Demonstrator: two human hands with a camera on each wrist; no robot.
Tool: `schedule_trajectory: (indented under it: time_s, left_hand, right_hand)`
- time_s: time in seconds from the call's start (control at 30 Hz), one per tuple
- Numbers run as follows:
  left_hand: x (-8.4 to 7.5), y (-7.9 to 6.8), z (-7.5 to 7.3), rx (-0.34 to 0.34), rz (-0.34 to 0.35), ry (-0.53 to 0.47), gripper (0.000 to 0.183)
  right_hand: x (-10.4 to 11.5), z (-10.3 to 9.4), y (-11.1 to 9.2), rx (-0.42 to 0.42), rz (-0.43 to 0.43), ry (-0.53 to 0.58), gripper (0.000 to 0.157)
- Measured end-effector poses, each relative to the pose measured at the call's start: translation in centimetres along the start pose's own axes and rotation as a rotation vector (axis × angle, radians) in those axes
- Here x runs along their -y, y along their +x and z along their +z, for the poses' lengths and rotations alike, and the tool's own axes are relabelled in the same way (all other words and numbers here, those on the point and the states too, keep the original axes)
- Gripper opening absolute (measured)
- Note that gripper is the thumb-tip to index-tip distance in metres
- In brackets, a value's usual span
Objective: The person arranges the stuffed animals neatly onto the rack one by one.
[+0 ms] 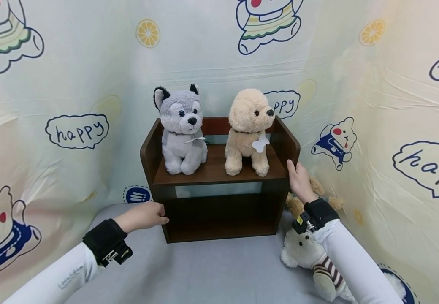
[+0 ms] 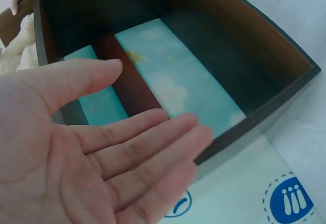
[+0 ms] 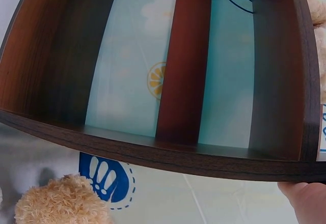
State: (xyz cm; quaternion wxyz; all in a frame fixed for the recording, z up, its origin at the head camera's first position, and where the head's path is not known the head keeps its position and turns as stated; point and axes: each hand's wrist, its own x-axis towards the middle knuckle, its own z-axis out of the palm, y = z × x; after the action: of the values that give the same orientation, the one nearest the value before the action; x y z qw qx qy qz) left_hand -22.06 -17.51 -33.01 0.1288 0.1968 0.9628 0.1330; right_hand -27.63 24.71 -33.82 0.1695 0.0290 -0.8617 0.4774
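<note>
A dark brown two-tier wooden shelf (image 1: 219,179) stands upright in front of me. On its upper board sit a grey plush husky (image 1: 183,131) and a cream plush dog (image 1: 250,131), the latter with a white tag at its neck. My left hand (image 1: 146,216) is at the shelf's lower left side; in the left wrist view its palm (image 2: 66,163) shows with loosely extended fingers, holding nothing. Against the upper right side panel rests my right hand (image 1: 301,182), its fingers pointing up. Only a bit of that hand (image 3: 308,198) appears in the right wrist view, at the panel's edge.
On the right, partly under my right arm, lie a white plush toy (image 1: 303,249) in a striped top and a tan plush toy (image 1: 294,206). The shelf stands on a grey surface (image 1: 212,270). Printed cloth (image 1: 204,63) hangs behind and at both sides.
</note>
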Motion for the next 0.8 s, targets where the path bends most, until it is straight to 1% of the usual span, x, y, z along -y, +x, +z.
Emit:
schedule_trajectory:
  time_s: [0.1, 0.23, 0.47, 0.63, 0.8]
  left_hand:
    - [0.6, -0.2, -0.2, -0.032, -0.009, -0.016, 0.015]
    - [1.3, -0.4, -0.5, -0.072, -0.027, -0.06, 0.017]
    - [2.2, -0.7, -1.2, -0.139, -0.025, -0.094, 0.021]
    - [2.9, -0.9, -1.7, -0.161, -0.024, -0.104, 0.03]
    - [3.5, -0.9, -2.0, -0.178, -0.033, -0.114, 0.036]
  right_hand:
    - [0.0, 0.0, 0.0, -0.003, 0.001, 0.0, 0.049]
    - [0.1, 0.0, 0.0, -0.003, 0.002, 0.001, 0.048]
    - [0.1, 0.0, -0.1, -0.002, 0.0, 0.007, 0.049]
    - [0.1, 0.0, -0.1, 0.004, -0.013, 0.012, 0.052]
    - [0.0, 0.0, 0.0, 0.004, -0.008, 0.012, 0.051]
